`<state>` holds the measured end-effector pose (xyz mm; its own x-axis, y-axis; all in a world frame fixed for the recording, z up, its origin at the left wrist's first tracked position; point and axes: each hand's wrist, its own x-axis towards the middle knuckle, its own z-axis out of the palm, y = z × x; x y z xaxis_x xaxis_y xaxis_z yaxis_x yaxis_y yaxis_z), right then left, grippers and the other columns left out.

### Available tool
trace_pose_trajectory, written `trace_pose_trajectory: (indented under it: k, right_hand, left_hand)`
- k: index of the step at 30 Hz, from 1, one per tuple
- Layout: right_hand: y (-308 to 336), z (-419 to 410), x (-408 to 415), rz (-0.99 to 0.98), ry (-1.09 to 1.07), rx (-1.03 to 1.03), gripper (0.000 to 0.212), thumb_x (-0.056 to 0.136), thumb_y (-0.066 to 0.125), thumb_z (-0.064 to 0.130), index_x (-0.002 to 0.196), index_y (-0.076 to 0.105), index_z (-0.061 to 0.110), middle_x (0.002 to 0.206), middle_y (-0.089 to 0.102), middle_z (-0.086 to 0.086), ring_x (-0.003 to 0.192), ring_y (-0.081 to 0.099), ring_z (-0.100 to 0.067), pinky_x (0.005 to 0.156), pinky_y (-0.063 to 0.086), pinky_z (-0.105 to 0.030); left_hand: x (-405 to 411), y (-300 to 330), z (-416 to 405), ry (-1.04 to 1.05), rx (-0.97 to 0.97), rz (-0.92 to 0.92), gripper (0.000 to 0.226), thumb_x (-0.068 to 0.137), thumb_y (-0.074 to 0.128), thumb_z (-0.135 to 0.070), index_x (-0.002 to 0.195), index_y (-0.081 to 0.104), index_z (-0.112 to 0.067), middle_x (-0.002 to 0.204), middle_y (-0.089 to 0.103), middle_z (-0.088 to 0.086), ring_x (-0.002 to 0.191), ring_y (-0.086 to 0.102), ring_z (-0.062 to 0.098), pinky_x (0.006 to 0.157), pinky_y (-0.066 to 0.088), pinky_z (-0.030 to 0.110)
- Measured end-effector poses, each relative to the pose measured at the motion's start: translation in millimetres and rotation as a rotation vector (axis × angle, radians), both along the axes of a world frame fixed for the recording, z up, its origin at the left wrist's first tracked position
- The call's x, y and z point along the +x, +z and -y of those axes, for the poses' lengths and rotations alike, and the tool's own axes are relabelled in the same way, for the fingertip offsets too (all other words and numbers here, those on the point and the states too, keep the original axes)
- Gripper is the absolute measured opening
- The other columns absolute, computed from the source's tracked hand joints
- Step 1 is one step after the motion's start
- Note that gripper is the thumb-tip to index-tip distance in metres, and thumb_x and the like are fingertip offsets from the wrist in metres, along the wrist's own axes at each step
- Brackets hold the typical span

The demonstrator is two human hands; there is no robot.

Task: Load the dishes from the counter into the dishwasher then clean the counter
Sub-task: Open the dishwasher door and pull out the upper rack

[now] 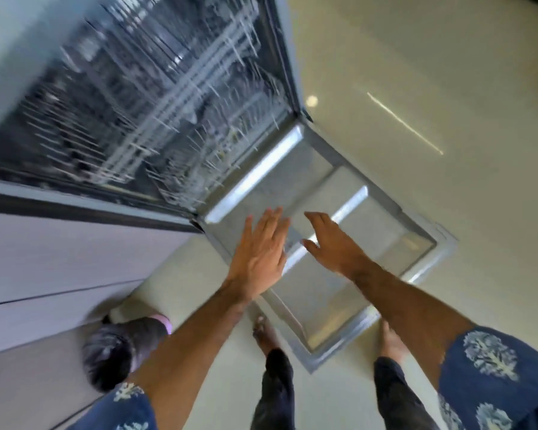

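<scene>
The dishwasher (137, 97) stands open at the upper left, its wire racks blurred by motion. Its steel door (370, 218) lies folded down flat over the floor. Both my hands hover over the door's inner face. My left hand (261, 246) is flat with fingers together and holds nothing. My right hand (333, 240) is spread with fingers apart, also empty. No dishes are visible in my hands, and I cannot make out what the racks hold.
Pale cabinet fronts (59, 259) run along the left below the dishwasher. Another person's dark-haired head (112, 352) is low at the left beside the cabinets. My bare feet (264, 330) stand on the cream floor (448, 88) at the door's near edge.
</scene>
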<state>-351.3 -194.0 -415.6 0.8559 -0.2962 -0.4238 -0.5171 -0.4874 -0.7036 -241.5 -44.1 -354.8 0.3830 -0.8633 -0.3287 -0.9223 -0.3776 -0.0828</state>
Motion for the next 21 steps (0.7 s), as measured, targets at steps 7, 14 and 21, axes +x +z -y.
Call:
trace_pose_trajectory:
  k: [7,14,21]
  right_hand:
    - [131,-22,156,0.29,-0.085,0.002,0.062,0.096,0.06,0.025,0.149,0.033,0.008,0.144,0.041,-0.015,0.131,0.046,-0.033,0.108,0.039,-0.043]
    - [205,-53,259,0.365,-0.349,0.105,0.063,0.098,0.058,0.031,0.149,0.029,0.01,0.145,0.04,-0.014,0.121,0.051,-0.028,0.103,0.046,-0.039]
    - [178,-64,323,0.183,-0.775,0.599,0.063,0.095,0.064,0.028,0.146,0.029,0.014,0.134,0.056,-0.013,0.094,0.068,-0.022,0.068,0.06,-0.028]
  left_hand:
    - [135,189,9,-0.136,-0.245,0.223,0.06,0.093,0.048,-0.029,0.15,0.036,-0.013,0.165,0.017,0.01,0.153,0.014,0.028,0.12,0.018,0.058]
    - [242,303,-4,-0.304,-0.257,0.391,0.063,0.096,0.051,-0.029,0.153,0.03,-0.017,0.165,0.018,0.009,0.152,0.017,0.027,0.118,0.021,0.06]
    - [294,281,-19,-0.209,-0.203,0.12,0.08,0.101,0.049,-0.03,0.159,-0.005,-0.018,0.167,-0.006,0.006,0.154,-0.003,0.021,0.125,0.01,0.048]
